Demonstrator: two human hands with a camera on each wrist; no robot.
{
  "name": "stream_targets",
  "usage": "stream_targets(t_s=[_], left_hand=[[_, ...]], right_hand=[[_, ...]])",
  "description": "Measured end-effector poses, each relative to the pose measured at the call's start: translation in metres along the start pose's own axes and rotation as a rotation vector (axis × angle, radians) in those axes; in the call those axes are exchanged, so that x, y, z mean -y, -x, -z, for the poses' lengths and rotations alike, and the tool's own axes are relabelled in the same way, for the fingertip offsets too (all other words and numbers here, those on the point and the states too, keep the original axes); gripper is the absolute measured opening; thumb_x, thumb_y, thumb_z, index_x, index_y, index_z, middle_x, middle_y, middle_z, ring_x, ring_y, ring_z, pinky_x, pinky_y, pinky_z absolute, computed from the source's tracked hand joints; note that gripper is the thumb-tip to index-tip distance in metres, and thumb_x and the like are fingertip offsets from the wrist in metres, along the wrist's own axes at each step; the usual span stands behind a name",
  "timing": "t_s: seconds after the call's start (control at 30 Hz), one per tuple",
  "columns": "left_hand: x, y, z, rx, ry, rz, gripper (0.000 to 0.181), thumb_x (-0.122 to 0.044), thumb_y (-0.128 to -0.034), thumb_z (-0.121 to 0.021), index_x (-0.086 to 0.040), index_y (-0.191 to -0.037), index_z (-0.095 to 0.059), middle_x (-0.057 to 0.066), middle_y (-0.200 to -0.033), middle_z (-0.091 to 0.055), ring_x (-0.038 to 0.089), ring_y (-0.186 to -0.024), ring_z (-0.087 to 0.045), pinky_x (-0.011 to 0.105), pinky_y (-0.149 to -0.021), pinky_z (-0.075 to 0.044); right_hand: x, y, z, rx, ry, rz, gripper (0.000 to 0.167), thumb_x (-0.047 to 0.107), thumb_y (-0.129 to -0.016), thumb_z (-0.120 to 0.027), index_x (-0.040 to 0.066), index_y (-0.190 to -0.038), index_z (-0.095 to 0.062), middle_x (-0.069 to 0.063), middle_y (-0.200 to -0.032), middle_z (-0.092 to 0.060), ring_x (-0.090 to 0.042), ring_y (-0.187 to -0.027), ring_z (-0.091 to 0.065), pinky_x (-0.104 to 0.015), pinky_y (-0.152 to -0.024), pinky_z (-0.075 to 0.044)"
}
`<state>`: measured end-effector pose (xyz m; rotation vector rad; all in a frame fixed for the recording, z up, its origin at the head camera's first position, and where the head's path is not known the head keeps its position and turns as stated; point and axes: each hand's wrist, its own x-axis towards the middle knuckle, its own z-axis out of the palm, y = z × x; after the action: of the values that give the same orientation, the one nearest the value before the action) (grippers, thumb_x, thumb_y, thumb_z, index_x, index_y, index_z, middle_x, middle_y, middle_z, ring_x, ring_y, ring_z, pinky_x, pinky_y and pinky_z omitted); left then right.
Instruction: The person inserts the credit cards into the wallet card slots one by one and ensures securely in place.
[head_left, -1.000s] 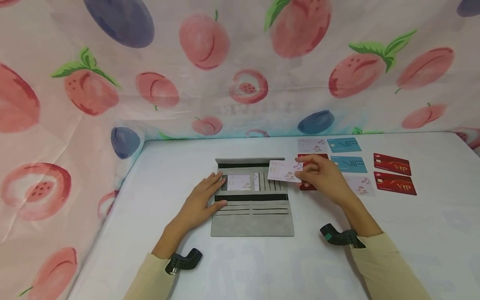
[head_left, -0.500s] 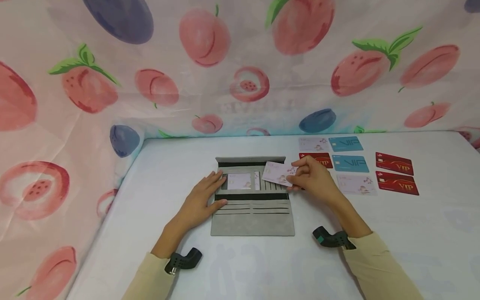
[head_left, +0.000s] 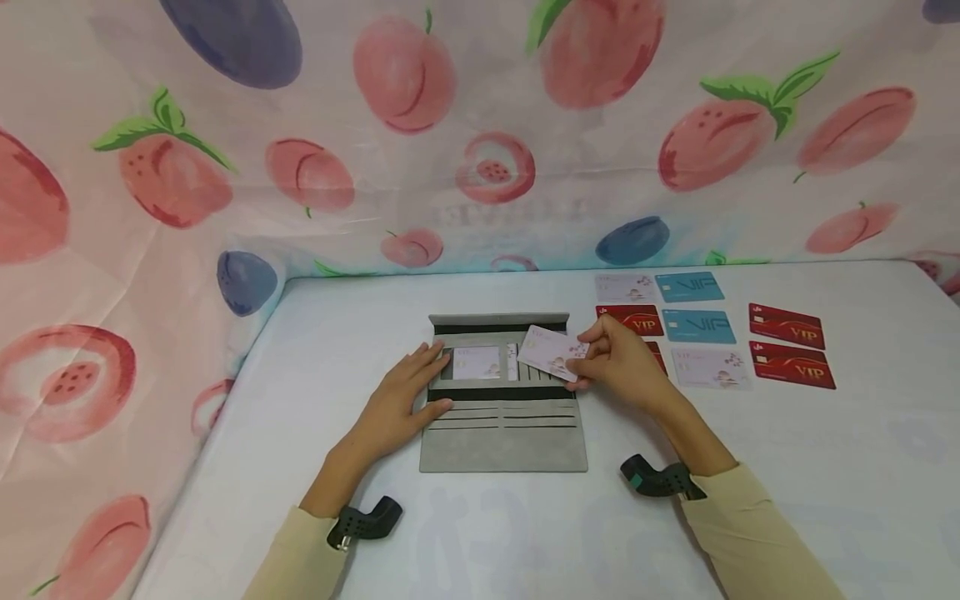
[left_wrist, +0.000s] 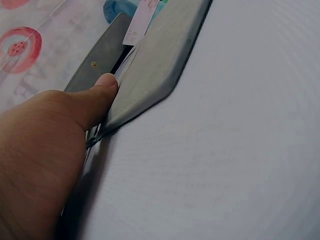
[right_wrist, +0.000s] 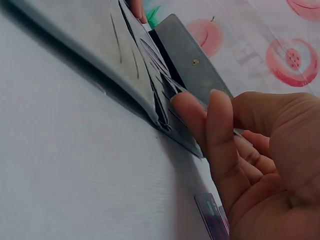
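Note:
A grey wallet (head_left: 504, 450) lies unfolded on the white table, with rows of card slots. A pale pink card sits behind its window (head_left: 477, 363), and a strip of another shows beside it. My left hand (head_left: 397, 400) rests on the wallet's left edge with fingers extended; in the left wrist view its thumb (left_wrist: 100, 92) touches the wallet. My right hand (head_left: 626, 360) pinches a pale pink card (head_left: 551, 350) by its right end, tilted above the slots on the wallet's upper right. In the right wrist view the fingers (right_wrist: 220, 135) hide most of that card.
Right of the wallet lie blue VIP cards (head_left: 690, 287), red VIP cards (head_left: 792, 365) and pale pink cards (head_left: 711, 368). One red card (head_left: 656, 354) is partly hidden by my right hand. A fruit-print cloth (head_left: 495, 217) rises behind the table.
My right hand has moved left with the pink card, bringing it further over the wallet's slots and tilting it. The left hand stays on the wallet's left edge.

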<state>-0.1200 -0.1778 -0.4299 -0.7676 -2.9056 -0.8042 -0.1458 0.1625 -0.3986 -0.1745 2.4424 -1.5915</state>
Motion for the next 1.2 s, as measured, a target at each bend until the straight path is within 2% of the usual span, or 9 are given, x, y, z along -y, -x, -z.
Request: stream_targets(t_s=[0.17, 0.43, 0.63, 0.8, 0.97, 1.2], left_hand=[[0.000, 0.000, 0.000, 0.000, 0.004, -0.004, 0.067, -0.030, -0.0944, -0.072, -0.003, -0.151, -0.049, 0.014, -0.164, -0.037, 0.037, -0.154, -0.030, 0.054, -0.127, -0.024], [0.000, 0.000, 0.000, 0.001, 0.003, 0.004, 0.066, -0.030, -0.0951, -0.071, -0.004, -0.152, -0.048, 0.014, -0.164, -0.037, 0.037, -0.154, -0.029, 0.054, -0.127, -0.023], [0.000, 0.000, 0.000, 0.005, 0.007, -0.003, 0.067, -0.029, -0.0950, -0.071, -0.004, -0.152, -0.048, 0.014, -0.165, -0.037, 0.037, -0.154, -0.029, 0.054, -0.127, -0.023], [0.000, 0.000, 0.001, -0.002, 0.003, -0.012, 0.066, -0.028, -0.0946, -0.072, -0.003, -0.151, -0.048, 0.015, -0.164, -0.038, 0.038, -0.154, -0.030, 0.055, -0.127, -0.025], [-0.001, 0.000, 0.002, 0.000, 0.007, -0.011, 0.066, -0.029, -0.0948, -0.072, -0.003, -0.151, -0.048, 0.014, -0.164, -0.038, 0.038, -0.154, -0.030, 0.054, -0.127, -0.024], [0.000, 0.000, 0.001, 0.000, 0.001, -0.007, 0.066, -0.030, -0.0951, -0.071, -0.004, -0.152, -0.048, 0.014, -0.164, -0.037, 0.037, -0.154, -0.030, 0.054, -0.127, -0.025]], right_hand=[[0.000, 0.000, 0.000, -0.018, 0.044, -0.029, 0.038, 0.007, -0.094, -0.073, -0.004, -0.121, -0.049, -0.014, -0.084, -0.069, -0.021, -0.070, -0.077, -0.025, -0.089, -0.058], [0.007, 0.001, -0.006, -0.056, 0.103, -0.096, 0.037, 0.010, -0.094, -0.073, -0.003, -0.120, -0.050, -0.017, -0.091, -0.071, -0.021, -0.071, -0.078, -0.016, -0.072, -0.053], [0.015, 0.005, -0.012, -0.120, 0.180, -0.105, 0.035, 0.010, -0.092, -0.074, -0.003, -0.115, -0.052, -0.017, -0.087, -0.072, -0.020, -0.066, -0.077, -0.020, -0.071, -0.052], [0.017, 0.005, -0.018, -0.104, 0.134, -0.094, 0.034, 0.009, -0.092, -0.074, -0.004, -0.113, -0.051, -0.017, -0.085, -0.073, -0.021, -0.066, -0.077, -0.023, -0.072, -0.050], [0.012, 0.003, -0.021, -0.061, 0.048, -0.095, 0.033, 0.006, -0.093, -0.072, -0.006, -0.114, -0.049, -0.018, -0.085, -0.070, -0.023, -0.066, -0.077, -0.017, -0.068, -0.052], [0.010, 0.003, -0.020, -0.043, 0.052, -0.073, 0.033, 0.006, -0.094, -0.071, -0.006, -0.118, -0.051, -0.015, -0.083, -0.069, -0.022, -0.066, -0.077, -0.022, -0.078, -0.053]])
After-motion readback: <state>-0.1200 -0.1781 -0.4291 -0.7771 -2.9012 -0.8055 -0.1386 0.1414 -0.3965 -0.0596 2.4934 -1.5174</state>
